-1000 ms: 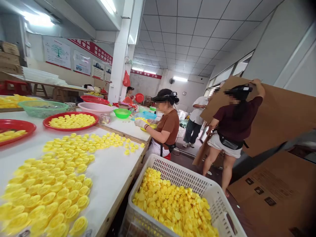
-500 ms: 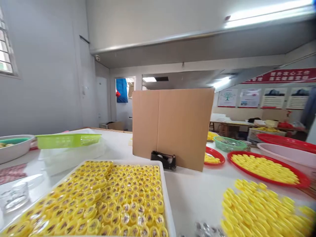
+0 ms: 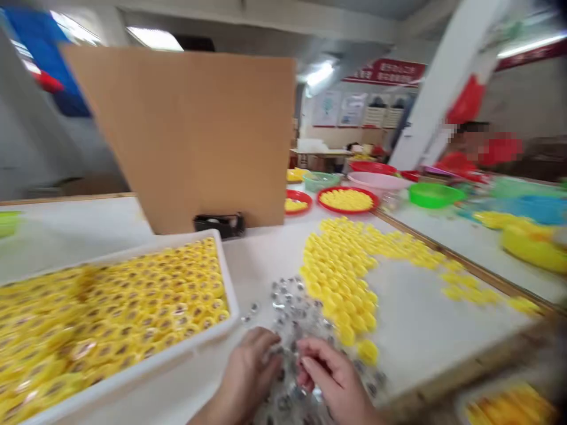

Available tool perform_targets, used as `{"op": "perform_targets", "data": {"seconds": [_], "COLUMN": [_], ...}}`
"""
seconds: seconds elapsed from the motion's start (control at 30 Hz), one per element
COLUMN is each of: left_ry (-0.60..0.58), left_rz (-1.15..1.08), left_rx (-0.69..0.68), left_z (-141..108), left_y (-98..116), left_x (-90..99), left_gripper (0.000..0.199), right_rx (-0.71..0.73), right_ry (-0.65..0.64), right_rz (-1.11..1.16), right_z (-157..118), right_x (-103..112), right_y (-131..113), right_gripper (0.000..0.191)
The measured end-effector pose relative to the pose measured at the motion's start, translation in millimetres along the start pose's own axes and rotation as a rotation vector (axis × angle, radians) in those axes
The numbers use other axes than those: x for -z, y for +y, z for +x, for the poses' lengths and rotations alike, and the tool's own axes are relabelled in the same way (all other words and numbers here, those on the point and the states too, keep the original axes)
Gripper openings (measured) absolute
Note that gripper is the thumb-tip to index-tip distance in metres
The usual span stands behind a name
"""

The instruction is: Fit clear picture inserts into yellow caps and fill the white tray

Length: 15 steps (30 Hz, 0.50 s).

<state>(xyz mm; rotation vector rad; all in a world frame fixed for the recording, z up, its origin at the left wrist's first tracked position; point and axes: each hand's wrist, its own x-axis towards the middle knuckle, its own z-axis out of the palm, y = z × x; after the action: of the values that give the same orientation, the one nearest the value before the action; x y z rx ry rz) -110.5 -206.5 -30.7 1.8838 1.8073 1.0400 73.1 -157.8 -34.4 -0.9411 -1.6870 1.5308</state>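
My left hand (image 3: 248,375) is over a loose pile of small clear and silvery pieces (image 3: 295,307), its fingers curved and a gap showing between them and the thumb. Beside it, my right hand (image 3: 330,378) has its thumb and fingers drawn together at the same pile; anything in that pinch is too small and blurred to make out. Yellow round caps (image 3: 341,283) lie spread on the table just beyond my right hand. On the left, a white tray (image 3: 228,286) holds rows of yellow round pieces with dark pictures on top.
A brown cardboard panel (image 3: 190,136) stands upright behind a black tape dispenser (image 3: 219,225). Red plates (image 3: 374,200) with yellow caps and a green basin (image 3: 434,195) are farther back. A wooden edge strip (image 3: 443,251) borders the table at right. A person (image 3: 469,147) is at the far right.
The view has swung right and down. Both my hands have come into sight over the clear pieces, while the tray and cardboard panel now appear farther left.
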Motion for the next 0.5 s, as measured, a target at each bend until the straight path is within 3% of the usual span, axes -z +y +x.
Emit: {"op": "perform_targets", "data": {"seconds": [0.13,0.23,0.37,0.5], "left_ry": [-0.089,-0.162,-0.257,-0.382], "left_rz": [0.067,0.144,0.277,0.448], "left_rx": [-0.063,-0.123,-0.183,-0.225], "left_z": [21.3,51.0,91.9,104.7], "left_y": [14.0,39.8,77.1,101.1], "left_x": [3.8,2.5,-27.5,-61.8], "left_gripper": [0.018,0.018,0.019,0.024], "right_rx": [-0.01,0.021,0.025,0.026], "right_ry": [-0.001,0.001,-0.017,-0.019], "right_rz": [0.072,0.129,0.197,0.155], "right_z": [-20.0,-23.7,-22.7,-32.0], "right_x": [5.7,5.9,7.7,15.2], "right_y": [-0.4,-4.2,-1.0,-7.4], "right_gripper": [0.019,0.019,0.009,0.015]}}
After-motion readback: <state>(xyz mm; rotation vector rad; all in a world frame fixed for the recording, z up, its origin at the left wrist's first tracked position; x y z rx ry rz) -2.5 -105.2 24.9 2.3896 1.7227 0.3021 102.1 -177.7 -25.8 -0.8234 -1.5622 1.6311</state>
